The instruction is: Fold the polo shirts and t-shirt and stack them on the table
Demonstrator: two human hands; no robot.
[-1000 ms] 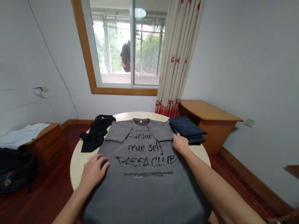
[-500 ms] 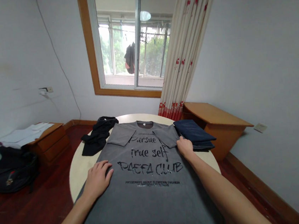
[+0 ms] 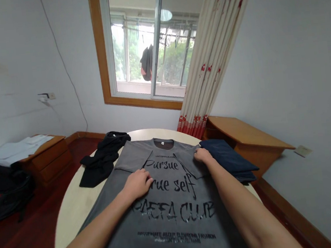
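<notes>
Left hand [image 3: 138, 183] and right hand [image 3: 203, 155] were laid on the shirt [image 3: 173, 196], any grip unclear. It was spread on a cream table [image 3: 70, 205], before a window [image 3: 133, 44], and printed “Pursue” and “CLUB”.

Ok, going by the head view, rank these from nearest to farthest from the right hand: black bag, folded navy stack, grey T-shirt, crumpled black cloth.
1. Grey T-shirt: at the right hand, by its sleeve.
2. Folded navy stack: just to the right.
3. Crumpled black cloth: left side of the table.
4. Black bag: far left, on the floor.
</notes>
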